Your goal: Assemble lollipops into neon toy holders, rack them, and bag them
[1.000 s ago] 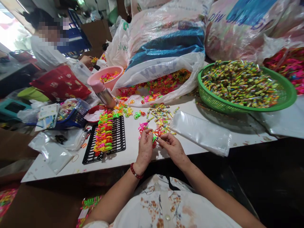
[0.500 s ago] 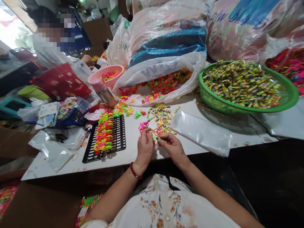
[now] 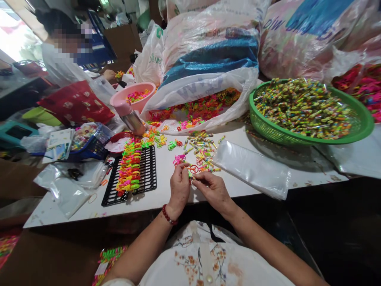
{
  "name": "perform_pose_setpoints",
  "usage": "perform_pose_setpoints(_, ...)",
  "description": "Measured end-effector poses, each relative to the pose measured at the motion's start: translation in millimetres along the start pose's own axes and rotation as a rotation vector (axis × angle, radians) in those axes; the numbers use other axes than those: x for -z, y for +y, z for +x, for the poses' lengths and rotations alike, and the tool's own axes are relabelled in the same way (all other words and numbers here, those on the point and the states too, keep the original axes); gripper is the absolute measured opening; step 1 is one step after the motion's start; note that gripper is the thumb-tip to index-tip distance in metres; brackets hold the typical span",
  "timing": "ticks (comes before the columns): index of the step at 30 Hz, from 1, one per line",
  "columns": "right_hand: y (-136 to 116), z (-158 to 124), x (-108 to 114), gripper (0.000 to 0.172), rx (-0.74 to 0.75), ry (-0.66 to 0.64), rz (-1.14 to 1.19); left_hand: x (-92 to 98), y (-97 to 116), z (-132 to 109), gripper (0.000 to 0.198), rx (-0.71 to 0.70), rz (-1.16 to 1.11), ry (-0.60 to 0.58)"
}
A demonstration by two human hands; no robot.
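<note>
My left hand (image 3: pixel 179 186), a dark red bead bracelet at its wrist, is closed near the table's front edge. Its thumb and fingers pinch a small green plastic toy (image 3: pixel 190 173), mostly hidden by the fingers. My right hand (image 3: pixel 213 191) meets it from the right, thumb and forefinger pressed together at the toy; what they grip is too small to make out. Just beyond the fingertips shows a red wheel-like piece (image 3: pixel 194 169). Pink plastic pieces (image 3: pixel 179 159) and several short patterned tubes (image 3: pixel 200 142) lie behind my hands.
Left of my hands, a black rack (image 3: pixel 148 169) carries a row of bright toy bicycles (image 3: pixel 130 165). Clear plastic bags (image 3: pixel 253 169) and a green basket of patterned tubes (image 3: pixel 260 129) are to the right. An open sack (image 3: pixel 208 85) stands behind; a person (image 3: pixel 59 65) sits far left.
My right hand has moved slightly left and down, bringing its fingertips closer against the toy in my left hand. My left hand has barely shifted.
</note>
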State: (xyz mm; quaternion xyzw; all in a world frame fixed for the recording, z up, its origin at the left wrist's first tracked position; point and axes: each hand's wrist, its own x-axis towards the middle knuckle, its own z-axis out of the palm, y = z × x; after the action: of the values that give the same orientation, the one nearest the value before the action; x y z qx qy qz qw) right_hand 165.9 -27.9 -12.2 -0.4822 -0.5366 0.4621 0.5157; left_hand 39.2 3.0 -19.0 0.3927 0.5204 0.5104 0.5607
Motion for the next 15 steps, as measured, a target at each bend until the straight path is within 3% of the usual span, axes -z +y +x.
perform_pose_setpoints(4, -3, 8, 9, 0.012, 0.094, -0.099, -0.235, 2.1, -1, 10, 0.018, -0.111, 0.204, 0.006)
perform_pose_setpoints(6, -1, 21, 21, 0.015, 0.182, -0.132, -0.358, 5.6, 3, 18, 0.02, -0.211, 0.41, -0.024)
perform_pose_setpoints(10, 5, 66, 51, 0.017, 0.371, -0.049, -0.722, 18.3, 14, 43, 0.023, -0.427, 0.805, -0.087)
perform_pose_setpoints(13, 9, 104, 64, 0.02, 0.307, -0.106, -0.985, 28.6, 18, 75, 0.024, -0.479, 1.039, 0.053)
perform_pose_setpoints(15, 10, 125, 63, 0.02, 0.245, -0.193, -1.105, 33.3, 18, 100, 0.024, -0.434, 1.119, 0.158)
